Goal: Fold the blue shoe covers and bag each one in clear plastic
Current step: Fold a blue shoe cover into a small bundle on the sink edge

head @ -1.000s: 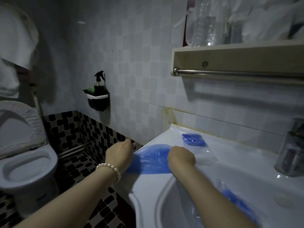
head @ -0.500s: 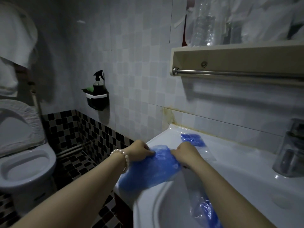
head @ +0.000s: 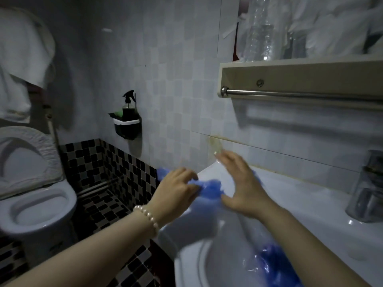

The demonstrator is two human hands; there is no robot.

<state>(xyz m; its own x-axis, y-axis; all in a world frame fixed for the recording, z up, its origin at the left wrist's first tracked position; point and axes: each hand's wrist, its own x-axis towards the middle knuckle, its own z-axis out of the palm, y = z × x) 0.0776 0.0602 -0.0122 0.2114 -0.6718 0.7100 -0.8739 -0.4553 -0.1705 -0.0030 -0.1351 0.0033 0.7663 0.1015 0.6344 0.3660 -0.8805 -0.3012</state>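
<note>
A crumpled blue shoe cover (head: 209, 188) lies across the left rim of the white sink (head: 310, 204). My left hand (head: 176, 191), with a pearl bracelet at the wrist, pinches its left end. My right hand (head: 240, 183) is spread flat with straight fingers, hovering over or pressing the cover's right side; it hides the bagged cover behind it. A clear plastic bag with more blue covers (head: 275, 264) lies in the basin under my right forearm.
A toilet (head: 35, 206) stands at the left over a black-and-white tiled floor. A black wall caddy with a spray bottle (head: 127, 121) hangs on the tiles. A shelf with a towel rail (head: 300, 88) juts out above the sink. A faucet (head: 366, 189) sits at the right.
My right hand let go of the cover, opened and moved up and right. The cover went from bunched between both hands to lying on the rim, held by my left hand.
</note>
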